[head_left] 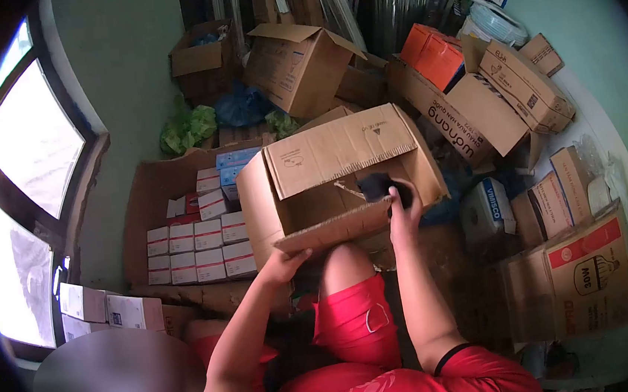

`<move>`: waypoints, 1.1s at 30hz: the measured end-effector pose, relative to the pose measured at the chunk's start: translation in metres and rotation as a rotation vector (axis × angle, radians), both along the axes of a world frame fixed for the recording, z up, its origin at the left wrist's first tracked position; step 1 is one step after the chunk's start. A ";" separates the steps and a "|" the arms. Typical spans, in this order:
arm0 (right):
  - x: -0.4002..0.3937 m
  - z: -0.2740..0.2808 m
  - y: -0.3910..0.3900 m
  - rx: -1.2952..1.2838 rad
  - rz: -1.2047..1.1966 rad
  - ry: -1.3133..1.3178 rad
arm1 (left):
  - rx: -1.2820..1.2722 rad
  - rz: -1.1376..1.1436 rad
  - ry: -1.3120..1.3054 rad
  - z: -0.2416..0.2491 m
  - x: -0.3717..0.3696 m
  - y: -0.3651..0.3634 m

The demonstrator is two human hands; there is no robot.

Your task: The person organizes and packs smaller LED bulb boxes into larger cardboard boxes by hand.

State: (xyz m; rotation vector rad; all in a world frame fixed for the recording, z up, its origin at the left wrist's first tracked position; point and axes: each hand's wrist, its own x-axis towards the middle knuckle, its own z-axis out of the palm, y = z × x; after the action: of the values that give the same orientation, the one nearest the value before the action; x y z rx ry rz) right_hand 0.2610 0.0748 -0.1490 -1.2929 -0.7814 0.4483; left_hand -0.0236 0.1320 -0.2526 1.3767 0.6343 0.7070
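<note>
An open cardboard box (340, 152) is tilted toward me above my knee, its flaps spread and its inside partly in shadow. My left hand (288, 264) grips the near flap (332, 226) at its lower left corner, thumb on top. At the right end of that flap, my right hand (405, 210) is closed around a dark black object (377, 186), whose kind I cannot make out. A thin light strip (348, 190) sticks out beside this object, over the box opening.
Small white boxes (208, 235) are stacked in a large carton at left. Blue and green plastic bags (188, 127) lie behind. More cartons (528, 87) crowd the right side, with a 30W carton (590, 276) nearby. A window (33, 138) is at far left; a blurred round shape (117, 381) is lower left.
</note>
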 end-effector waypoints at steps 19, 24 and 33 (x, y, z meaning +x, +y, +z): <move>-0.048 -0.013 0.023 -0.024 0.291 -1.154 | -0.425 0.082 -0.423 0.054 0.035 0.026; 0.007 -0.039 0.025 -0.063 -0.303 -0.935 | -0.281 0.060 -0.259 0.039 0.033 0.031; -0.088 -0.009 0.013 0.079 0.309 -1.007 | -0.474 0.015 -0.326 0.059 0.035 0.010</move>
State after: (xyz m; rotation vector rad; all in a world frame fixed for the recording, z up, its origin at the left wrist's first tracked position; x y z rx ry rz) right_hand 0.1728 0.0875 -0.1584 -1.2980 -1.8336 -0.0362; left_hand 0.0114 0.1415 -0.1940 0.7995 0.5096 0.7173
